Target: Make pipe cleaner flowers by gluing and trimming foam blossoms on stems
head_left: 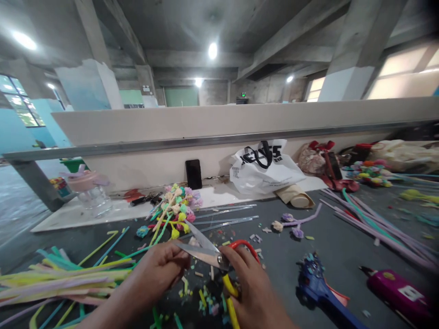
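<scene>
We log: silver metal scissors with a red loop handle (220,261) | state: blades parted in a V, joined at a round pivot | pose: tips pointing away and to our left | place: lower middle of our view, gripped; we see the handle end only partly.

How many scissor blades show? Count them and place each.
2. On the scissors in the right hand, the upper blade points toward the colourful bundle; the lower blade overlaps the left hand in view. Others could be hidden.
</scene>
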A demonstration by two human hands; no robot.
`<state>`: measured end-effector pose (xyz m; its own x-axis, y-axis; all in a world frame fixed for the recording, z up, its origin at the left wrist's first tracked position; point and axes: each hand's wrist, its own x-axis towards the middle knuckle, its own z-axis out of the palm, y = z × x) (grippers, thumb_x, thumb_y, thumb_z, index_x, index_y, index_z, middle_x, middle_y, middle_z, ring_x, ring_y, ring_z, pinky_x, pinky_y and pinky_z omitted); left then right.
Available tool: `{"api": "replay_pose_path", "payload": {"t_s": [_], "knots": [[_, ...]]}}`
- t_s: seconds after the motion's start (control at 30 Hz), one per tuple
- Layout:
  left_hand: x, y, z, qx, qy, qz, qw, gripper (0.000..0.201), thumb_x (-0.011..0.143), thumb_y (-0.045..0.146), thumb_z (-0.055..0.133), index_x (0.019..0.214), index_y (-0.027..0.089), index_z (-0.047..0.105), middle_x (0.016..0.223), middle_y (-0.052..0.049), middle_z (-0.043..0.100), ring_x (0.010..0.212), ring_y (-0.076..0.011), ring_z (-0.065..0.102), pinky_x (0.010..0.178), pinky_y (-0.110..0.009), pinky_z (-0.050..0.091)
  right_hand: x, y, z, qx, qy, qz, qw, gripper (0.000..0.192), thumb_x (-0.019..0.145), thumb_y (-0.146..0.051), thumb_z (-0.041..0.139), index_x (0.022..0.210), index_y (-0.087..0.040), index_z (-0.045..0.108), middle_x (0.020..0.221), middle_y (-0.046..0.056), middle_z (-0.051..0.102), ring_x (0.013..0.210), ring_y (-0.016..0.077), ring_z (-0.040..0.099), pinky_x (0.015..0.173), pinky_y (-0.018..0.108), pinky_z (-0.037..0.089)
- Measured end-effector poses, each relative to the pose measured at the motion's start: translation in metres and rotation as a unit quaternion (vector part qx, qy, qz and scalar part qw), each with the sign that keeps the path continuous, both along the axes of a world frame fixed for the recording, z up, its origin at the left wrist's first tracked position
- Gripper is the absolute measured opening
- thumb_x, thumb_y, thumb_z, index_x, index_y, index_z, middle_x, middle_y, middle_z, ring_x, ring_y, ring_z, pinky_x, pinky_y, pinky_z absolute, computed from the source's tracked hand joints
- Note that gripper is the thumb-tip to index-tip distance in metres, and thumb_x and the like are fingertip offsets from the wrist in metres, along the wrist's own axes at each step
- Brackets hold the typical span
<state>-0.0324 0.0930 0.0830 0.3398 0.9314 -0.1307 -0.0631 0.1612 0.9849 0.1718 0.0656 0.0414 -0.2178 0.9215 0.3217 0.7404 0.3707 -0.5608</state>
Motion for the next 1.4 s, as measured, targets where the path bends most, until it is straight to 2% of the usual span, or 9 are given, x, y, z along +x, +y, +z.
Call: {"api": "replay_pose_path", "payload": {"t_s": [0.1,0.23,0.37,0.6,0.8,0.93,1.13,1.3,1.4], "knots": [[-0.002,-0.001,0.007,-0.005,0.041,-0.005,0.999,0.024,0.071,0.024,0.062,0.053,0.015,0.051,0.034,0.008,0.038,0.032,-0.0028,0.021,0.035,-0.016,0.009,0.000,0.003,-0.003,0.011,0.049,0.003,0.999,0.060,0.059,-0.008,0.051,0.117,-0.023,0.050,0.109,0.008,0.054,0.099,0.0237,0.052,0.083,0.035,0.045],[-0.008,-0.005,0.012,-0.067,-0.108,-0.060,0.990,0.023,0.078,0.034,0.057,0.066,0.015,0.051,0.039,0.009,0.035,0.032,-0.0016,0.015,0.034,-0.014,0.010,0.000,0.009,-0.009,-0.014,0.174,-0.014,0.984,0.048,0.066,-0.011,0.047,0.112,-0.021,0.050,0.092,0.004,0.060,0.083,0.0180,0.059,0.073,0.028,0.049],[-0.009,-0.006,0.004,-0.099,-0.247,-0.096,0.959,0.024,0.077,0.032,0.060,0.064,0.016,0.048,0.040,0.009,0.031,0.033,-0.0017,0.016,0.033,-0.014,0.016,-0.003,0.010,-0.016,-0.018,0.238,-0.026,0.971,0.046,0.066,-0.013,0.047,0.111,-0.022,0.049,0.075,-0.002,0.059,0.060,0.0128,0.057,0.054,0.020,0.049],[0.001,-0.006,-0.015,-0.158,-0.347,-0.138,0.914,0.018,0.076,0.026,0.060,0.068,0.014,0.050,0.042,0.010,0.028,0.032,-0.0005,0.010,0.032,-0.012,0.016,-0.005,0.006,-0.016,0.031,0.244,0.039,0.968,0.044,0.067,-0.015,0.049,0.110,-0.022,0.051,0.091,0.002,0.062,0.077,0.0160,0.059,0.064,0.021,0.049],[0.003,-0.007,-0.018,-0.198,-0.364,-0.108,0.904,0.020,0.077,0.027,0.061,0.068,0.015,0.048,0.042,0.010,0.029,0.032,-0.0005,0.011,0.031,-0.012,0.014,-0.007,0.004,-0.009,-0.002,0.266,0.087,0.960,0.043,0.065,-0.009,0.046,0.106,-0.021,0.050,0.075,-0.003,0.055,0.066,0.0121,0.054,0.058,0.019,0.045],[0.008,-0.006,-0.015,-0.204,-0.345,-0.066,0.914,0.018,0.075,0.025,0.062,0.070,0.015,0.047,0.042,0.011,0.031,0.032,0.0002,0.011,0.031,-0.012,0.012,-0.007,0.003,-0.006,-0.009,0.246,0.071,0.967,0.038,0.067,-0.008,0.046,0.103,-0.020,0.051,0.071,-0.004,0.054,0.063,0.0115,0.054,0.057,0.018,0.044],[0.012,-0.003,-0.016,-0.184,-0.275,0.011,0.943,0.017,0.077,0.024,0.058,0.070,0.016,0.046,0.043,0.010,0.034,0.033,0.0002,0.014,0.032,-0.012,0.010,-0.004,0.003,-0.008,0.029,0.191,0.041,0.980,0.038,0.070,-0.012,0.049,0.106,-0.021,0.053,0.090,0.002,0.063,0.076,0.0151,0.060,0.069,0.022,0.048],[0.014,-0.007,-0.013,-0.122,-0.219,0.013,0.968,0.020,0.078,0.032,0.058,0.072,0.016,0.049,0.043,0.011,0.035,0.032,0.0000,0.014,0.033,-0.013,0.011,-0.003,0.003,-0.007,0.029,0.200,0.037,0.979,0.039,0.070,-0.014,0.050,0.108,-0.021,0.054,0.100,0.005,0.065,0.086,0.0180,0.062,0.073,0.024,0.050],[0.016,-0.008,-0.008,-0.054,-0.128,0.031,0.990,0.025,0.079,0.039,0.054,0.070,0.017,0.048,0.042,0.011,0.035,0.032,-0.0009,0.016,0.034,-0.014,0.012,-0.004,0.004,-0.007,0.001,0.228,0.016,0.973,0.037,0.072,-0.019,0.050,0.109,-0.021,0.053,0.097,0.004,0.066,0.081,0.0178,0.063,0.069,0.024,0.052]]}}
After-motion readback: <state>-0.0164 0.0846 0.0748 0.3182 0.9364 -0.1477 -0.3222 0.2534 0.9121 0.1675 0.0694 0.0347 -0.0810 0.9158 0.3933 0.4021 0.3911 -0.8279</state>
